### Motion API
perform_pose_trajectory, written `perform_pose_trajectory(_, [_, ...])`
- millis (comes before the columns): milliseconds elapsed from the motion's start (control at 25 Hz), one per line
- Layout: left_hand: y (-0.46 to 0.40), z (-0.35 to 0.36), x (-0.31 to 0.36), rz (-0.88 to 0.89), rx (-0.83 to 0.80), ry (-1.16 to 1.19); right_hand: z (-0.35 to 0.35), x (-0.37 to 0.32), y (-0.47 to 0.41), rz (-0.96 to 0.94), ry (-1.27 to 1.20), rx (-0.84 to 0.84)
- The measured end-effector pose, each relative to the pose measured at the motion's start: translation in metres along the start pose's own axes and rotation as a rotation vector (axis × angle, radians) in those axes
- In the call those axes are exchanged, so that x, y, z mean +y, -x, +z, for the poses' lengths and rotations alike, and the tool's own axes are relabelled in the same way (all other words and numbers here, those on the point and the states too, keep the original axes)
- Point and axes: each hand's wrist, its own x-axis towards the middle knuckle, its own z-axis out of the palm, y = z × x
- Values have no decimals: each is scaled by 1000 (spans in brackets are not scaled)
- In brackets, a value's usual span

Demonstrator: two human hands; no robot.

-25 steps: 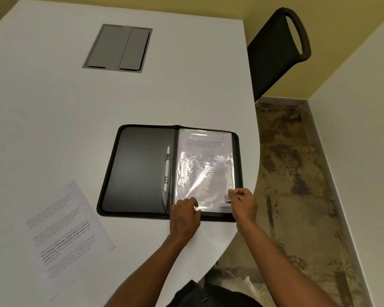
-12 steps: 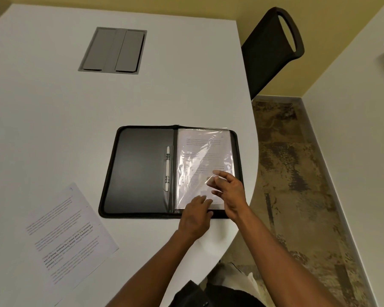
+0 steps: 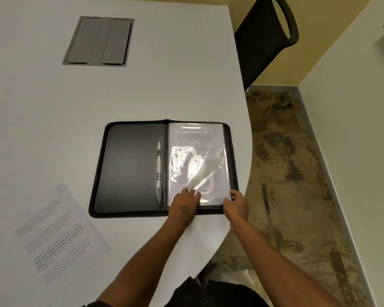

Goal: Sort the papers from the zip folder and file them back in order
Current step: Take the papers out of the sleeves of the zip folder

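open zip folder, sleeved papers inside

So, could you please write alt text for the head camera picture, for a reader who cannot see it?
Two hands work at the near edge of a clear plastic sleeve holding a printed page, inside an open black zip folder on a white table: the left hand rests on it, the right hand pinches its corner. A loose printed sheet lies to the left.
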Motion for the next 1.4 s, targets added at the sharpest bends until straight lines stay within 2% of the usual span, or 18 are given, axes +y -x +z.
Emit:
perform_pose_trajectory(240, [-5,2,7,-2,-63,-65,-3,-4,-15,-91,145,28])
perform_pose_trajectory(440, [3,-2,11,9,-15,-35,-18,-13,-24,-57,-51,58])
perform_pose_trajectory(600, [5,-10,17,-91,11,21,-26,-8,-19,-26,-171,121])
perform_pose_trajectory(680, [0,-19,18,-145,47,14,-26,0,-11,-67,-164,164])
perform_pose_trajectory(840, [-12,-27,14,-234,20,217,-16,24,19,-298,-75,49])
perform_pose_trajectory(920, [-16,-29,9,-250,14,290,-3,39,35,-517,14,5])
perform_pose_trajectory(1040, [-14,-30,7,-194,-11,289,21,49,39,-890,337,-83])
perform_pose_trajectory(1080, [-12,-31,6,-175,4,284,29,47,34,-947,464,-134])
perform_pose_trajectory(1200, [-4,-29,2,-142,54,321,41,36,27,-920,682,-191])
perform_pose_trajectory(1400, [6,-33,2,-141,105,378,39,30,33,-899,669,-20])
